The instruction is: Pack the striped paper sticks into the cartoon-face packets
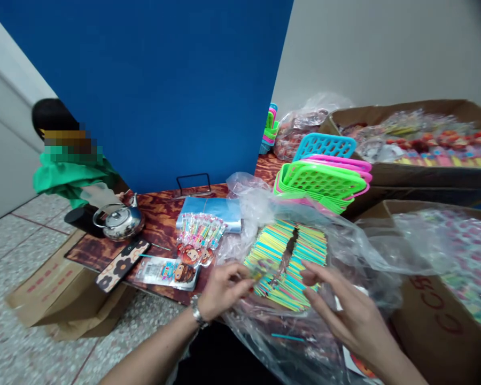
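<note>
My left hand (229, 286), with a metal band at its wrist, pinches a small clear plastic packet (264, 267) with a bit of yellow in it. Beneath the packet lies a dense bundle of thin straw-like sticks (274, 240) in yellow, teal and pink, in an opened clear plastic bag (353, 240). My right hand (340, 299) hovers over the right side of the sticks, thumb and fingers apart, with nothing visible between them. Left of the bag, several filled packets with cartoon heads (200, 240) lie fanned out on a blue plastic stack (224, 214).
On the wooden table (156, 208) are a steel kettle (122, 222), a flowered phone (122, 264) and a printed white pouch (166, 272). Coloured baskets (324, 176) stack behind. Cardboard boxes (420, 305) stand right. A person in green (72, 174) is at the far left.
</note>
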A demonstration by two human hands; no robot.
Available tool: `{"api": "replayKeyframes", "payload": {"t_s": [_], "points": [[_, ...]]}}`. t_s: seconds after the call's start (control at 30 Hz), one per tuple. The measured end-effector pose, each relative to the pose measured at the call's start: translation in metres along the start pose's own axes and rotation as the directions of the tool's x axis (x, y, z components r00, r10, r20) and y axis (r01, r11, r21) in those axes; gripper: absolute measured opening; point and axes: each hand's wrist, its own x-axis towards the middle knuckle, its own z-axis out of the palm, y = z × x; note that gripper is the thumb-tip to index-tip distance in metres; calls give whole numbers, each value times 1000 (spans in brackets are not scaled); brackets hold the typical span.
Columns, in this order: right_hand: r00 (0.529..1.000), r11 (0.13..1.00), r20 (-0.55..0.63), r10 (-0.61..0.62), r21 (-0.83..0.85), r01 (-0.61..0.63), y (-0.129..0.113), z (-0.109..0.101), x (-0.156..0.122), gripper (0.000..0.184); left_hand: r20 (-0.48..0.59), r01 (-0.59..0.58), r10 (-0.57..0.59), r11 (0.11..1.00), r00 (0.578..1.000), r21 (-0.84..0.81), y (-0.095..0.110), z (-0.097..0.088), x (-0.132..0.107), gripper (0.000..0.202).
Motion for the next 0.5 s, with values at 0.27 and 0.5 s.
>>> {"api": "replayKeyframes", "payload": {"t_s": [0.27,0.5], "points": [[974,944,27,225,-255,-211,71,-5,-44,36,-284,291,-167,825,944,484,-82,-110,36,25],[873,787,109,476,-496,-367,123,-9,-83,36,-344,382,-219,755,913,533,-110,-108,41,57]]}}
